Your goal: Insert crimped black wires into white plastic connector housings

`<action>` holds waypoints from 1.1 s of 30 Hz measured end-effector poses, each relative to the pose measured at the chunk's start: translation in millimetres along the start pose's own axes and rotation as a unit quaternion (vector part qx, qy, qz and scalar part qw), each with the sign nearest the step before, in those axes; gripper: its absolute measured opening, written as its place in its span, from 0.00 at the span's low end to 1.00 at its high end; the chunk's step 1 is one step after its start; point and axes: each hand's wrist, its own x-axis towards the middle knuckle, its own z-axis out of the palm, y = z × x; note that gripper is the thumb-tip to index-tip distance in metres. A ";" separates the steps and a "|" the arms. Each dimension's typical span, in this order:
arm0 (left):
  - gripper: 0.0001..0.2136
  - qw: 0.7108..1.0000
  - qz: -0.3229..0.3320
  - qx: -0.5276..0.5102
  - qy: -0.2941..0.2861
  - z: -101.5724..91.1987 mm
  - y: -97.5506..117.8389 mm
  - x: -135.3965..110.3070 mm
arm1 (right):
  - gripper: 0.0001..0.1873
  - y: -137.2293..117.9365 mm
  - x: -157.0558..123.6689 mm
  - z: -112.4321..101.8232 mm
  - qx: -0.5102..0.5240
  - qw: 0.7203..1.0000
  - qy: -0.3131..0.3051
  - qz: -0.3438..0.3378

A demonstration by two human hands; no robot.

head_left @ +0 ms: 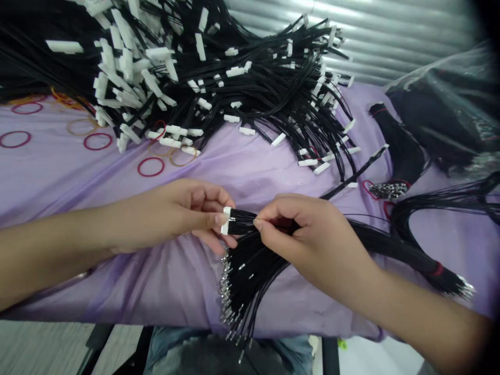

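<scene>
Pinched shut, my left hand (191,211) grips a white connector (226,220) between thumb and fingers. Opposite it, my right hand (312,234) is closed on the black wires (244,268) entering that connector. Both hover near the purple surface's (250,166) front edge. Bare cloth lies between them and the finished harness pile (219,78).

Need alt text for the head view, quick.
Left hand pinches a white connector while the right hand holds black wires at it, over a purple cloth beside a pile of finished harnesses.
</scene>
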 end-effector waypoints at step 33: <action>0.03 0.998 0.047 -0.024 0.043 4.3 -1.5 1.2 | 0.08 0.6 -9.4 -7.6 -0.126 0.969 0.034 -0.208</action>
